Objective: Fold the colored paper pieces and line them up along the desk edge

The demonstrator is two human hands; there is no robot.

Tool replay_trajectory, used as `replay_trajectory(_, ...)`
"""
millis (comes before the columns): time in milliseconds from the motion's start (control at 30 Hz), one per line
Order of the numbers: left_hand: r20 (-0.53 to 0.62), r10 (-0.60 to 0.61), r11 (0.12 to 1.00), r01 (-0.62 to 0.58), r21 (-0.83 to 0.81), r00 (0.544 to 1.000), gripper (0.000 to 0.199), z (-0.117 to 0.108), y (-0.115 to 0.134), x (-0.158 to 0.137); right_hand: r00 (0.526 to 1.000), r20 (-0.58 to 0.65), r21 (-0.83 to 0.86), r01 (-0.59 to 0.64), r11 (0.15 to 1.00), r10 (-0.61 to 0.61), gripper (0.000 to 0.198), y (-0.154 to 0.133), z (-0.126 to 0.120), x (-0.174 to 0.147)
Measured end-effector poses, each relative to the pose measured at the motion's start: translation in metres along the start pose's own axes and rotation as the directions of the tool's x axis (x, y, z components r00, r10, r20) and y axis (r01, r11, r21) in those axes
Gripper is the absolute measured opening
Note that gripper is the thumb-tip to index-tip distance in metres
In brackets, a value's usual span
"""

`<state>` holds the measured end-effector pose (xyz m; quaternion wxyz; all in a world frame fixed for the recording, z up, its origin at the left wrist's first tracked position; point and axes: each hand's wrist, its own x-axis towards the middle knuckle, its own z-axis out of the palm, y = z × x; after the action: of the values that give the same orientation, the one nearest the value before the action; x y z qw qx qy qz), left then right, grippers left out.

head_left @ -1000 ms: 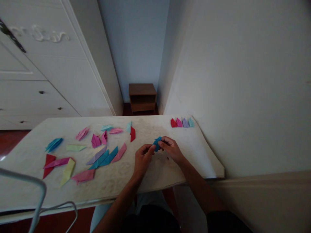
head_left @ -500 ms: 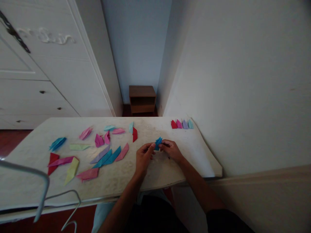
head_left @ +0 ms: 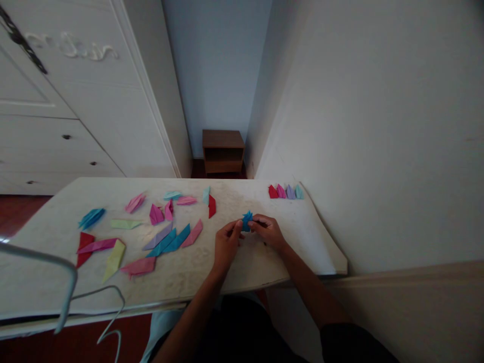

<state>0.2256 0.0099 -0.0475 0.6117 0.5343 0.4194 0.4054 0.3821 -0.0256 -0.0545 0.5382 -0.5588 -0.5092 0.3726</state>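
A small blue folded paper piece (head_left: 247, 221) is pinched between my two hands, just above the table (head_left: 242, 272). My left hand (head_left: 228, 241) grips its left side between thumb and fingers. On the other side, my right hand (head_left: 269, 232) has thumb and forefinger closed on its right edge. The piece has pointed tips standing up at the top; its lower part is partly covered by my fingers. Nearest to my left hand on the table lies a pink folded strip (head_left: 192, 233), beside blue folded strips (head_left: 177, 239).
Several folded papers lie at the left, among them a yellow-green strip (head_left: 114, 259) and a blue bundle (head_left: 92, 218). A short row of folded pieces (head_left: 286, 192) stands by the wall at the back right. Bent grey metal tubing (head_left: 70, 282) juts in at lower left.
The blue paper has turned slightly in my fingers, and its tips look more spread. Both hands keep their hold; the whole view has shifted a little.
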Motion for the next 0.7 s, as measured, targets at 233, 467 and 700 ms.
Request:
replay_trajectory(233,0.091,0.018,1.000,-0.017,-0.013,0.996,0.046,0.002,-0.002,-0.002,0.999,-0.031,0.103,-0.034,0.994,0.037,0.026,0.004,0.001,0.000)
replay_trajectory(467,0.122,0.014,1.000,-0.017,0.022,0.992,0.049,0.001,-0.008,-0.006,1.000,-0.004,0.146,-0.030,0.989,0.031,0.025,0.005,0.002,-0.001)
replay_trajectory(700,0.128,0.063,0.993,-0.075,0.090,0.990,0.047,0.000,-0.012,-0.008,1.000,-0.011,0.127,-0.020,0.992,0.021,0.025,0.006,0.005,-0.002)
